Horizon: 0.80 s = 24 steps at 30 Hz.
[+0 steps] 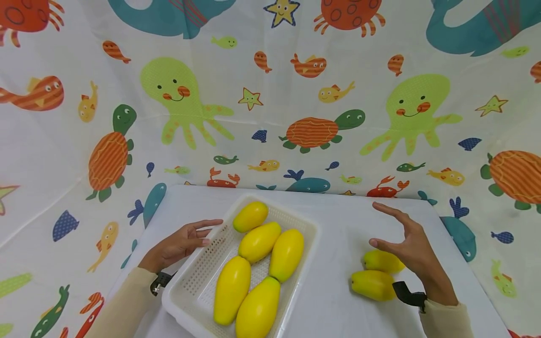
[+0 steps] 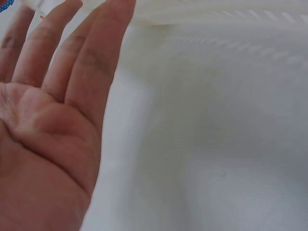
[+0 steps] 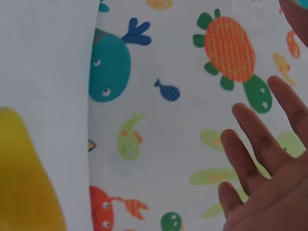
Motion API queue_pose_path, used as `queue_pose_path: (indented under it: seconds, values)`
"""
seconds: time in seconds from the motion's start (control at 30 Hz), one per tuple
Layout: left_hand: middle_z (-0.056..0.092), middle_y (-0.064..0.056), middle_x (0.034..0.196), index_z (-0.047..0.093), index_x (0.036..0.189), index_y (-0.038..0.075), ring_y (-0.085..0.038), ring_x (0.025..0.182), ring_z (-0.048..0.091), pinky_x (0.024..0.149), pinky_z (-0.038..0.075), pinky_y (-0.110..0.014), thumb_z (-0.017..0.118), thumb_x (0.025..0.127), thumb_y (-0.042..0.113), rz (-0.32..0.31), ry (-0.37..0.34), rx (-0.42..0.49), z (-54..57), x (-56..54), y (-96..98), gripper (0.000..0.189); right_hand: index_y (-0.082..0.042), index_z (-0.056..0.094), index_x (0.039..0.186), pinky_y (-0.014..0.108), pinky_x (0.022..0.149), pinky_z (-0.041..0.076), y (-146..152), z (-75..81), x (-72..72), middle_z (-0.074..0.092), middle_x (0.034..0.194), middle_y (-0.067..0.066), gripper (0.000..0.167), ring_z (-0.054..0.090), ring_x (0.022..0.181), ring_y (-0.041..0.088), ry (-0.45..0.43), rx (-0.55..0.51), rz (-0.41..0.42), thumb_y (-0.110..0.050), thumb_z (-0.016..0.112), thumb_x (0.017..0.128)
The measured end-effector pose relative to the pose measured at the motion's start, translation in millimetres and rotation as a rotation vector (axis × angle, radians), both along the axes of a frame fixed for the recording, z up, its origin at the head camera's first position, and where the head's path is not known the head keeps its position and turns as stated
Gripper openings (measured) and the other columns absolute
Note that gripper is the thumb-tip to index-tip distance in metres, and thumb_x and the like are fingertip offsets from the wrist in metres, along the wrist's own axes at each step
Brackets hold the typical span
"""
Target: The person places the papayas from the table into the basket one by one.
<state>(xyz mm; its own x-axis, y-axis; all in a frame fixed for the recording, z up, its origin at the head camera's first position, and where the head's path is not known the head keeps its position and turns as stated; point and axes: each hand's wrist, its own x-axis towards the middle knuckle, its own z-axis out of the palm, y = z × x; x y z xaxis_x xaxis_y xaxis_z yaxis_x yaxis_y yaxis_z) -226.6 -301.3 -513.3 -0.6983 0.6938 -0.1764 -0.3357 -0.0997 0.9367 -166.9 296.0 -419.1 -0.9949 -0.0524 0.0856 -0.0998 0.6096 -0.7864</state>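
A white perforated plastic basket (image 1: pixel 189 280) stands tilted to the view and holds several yellow papayas (image 1: pixel 255 241) with greenish ends. At the basket's left rim is my left hand (image 1: pixel 181 244), its fingers fairly straight and their tips at the rim; whether they press on it cannot be told. The left wrist view shows that palm (image 2: pixel 48 125) with nothing in it. My right hand (image 1: pixel 407 239) hovers above two more papayas (image 1: pixel 372 285) on the right, thumb and fingers spread apart. In the right wrist view its fingers (image 3: pixel 260 139) hold nothing, and part of a papaya (image 3: pixel 24 178) shows.
A white table (image 1: pixel 327 310) carries the basket and the loose papayas. Behind it and at both sides hangs a white cloth (image 1: pixel 236 126) printed with sea animals. The table's right edge (image 1: pixel 477 286) lies just beyond my right hand.
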Motion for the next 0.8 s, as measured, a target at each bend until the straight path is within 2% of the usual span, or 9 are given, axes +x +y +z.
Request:
queue_pose_path:
  seconds: [0.13,0.4,0.53,0.8]
  values:
    - [0.055,-0.01,0.162,0.034,0.167,0.021,-0.041,0.134,0.066,0.104,0.055,-0.058,0.047,0.11,-0.003,0.005,-0.003,0.004,-0.6,-0.3,0.1,0.064,-0.036,0.041,0.164,0.093,0.113,0.01,11,-10.0,-1.8,0.035,0.173,0.013,0.093,0.016,0.162,0.049,-0.069,0.011,0.024,-0.036,0.09,0.085]
    - [0.054,-0.01,0.162,0.032,0.168,0.02,-0.041,0.134,0.066,0.105,0.055,-0.058,0.046,0.11,-0.004,0.002,0.0,0.011,-0.5,-0.4,-0.7,0.064,-0.03,0.043,0.164,0.094,0.11,0.01,30,-29.6,-5.9,0.028,0.176,0.014,0.092,0.012,0.161,0.054,-0.152,0.053,0.047,-0.039,0.089,0.085]
    - [0.054,-0.01,0.162,0.033,0.168,0.021,-0.041,0.135,0.065,0.105,0.054,-0.058,0.046,0.11,-0.004,0.007,-0.013,0.013,-1.0,-0.4,-0.7,0.064,-0.024,0.046,0.162,0.095,0.108,0.013,38,-39.1,-6.3,0.027,0.176,0.018,0.089,0.013,0.159,0.058,-0.182,0.085,0.049,-0.038,0.088,0.085]
    - [0.054,-0.009,0.162,0.034,0.167,0.021,-0.042,0.135,0.064,0.105,0.054,-0.059,0.045,0.11,-0.004,-0.001,-0.009,0.022,-4.0,0.0,-1.6,0.064,-0.015,0.053,0.156,0.094,0.108,0.016,52,-60.3,-4.4,0.03,0.172,0.026,0.079,0.017,0.155,0.06,-0.225,0.082,0.098,-0.031,0.088,0.087]
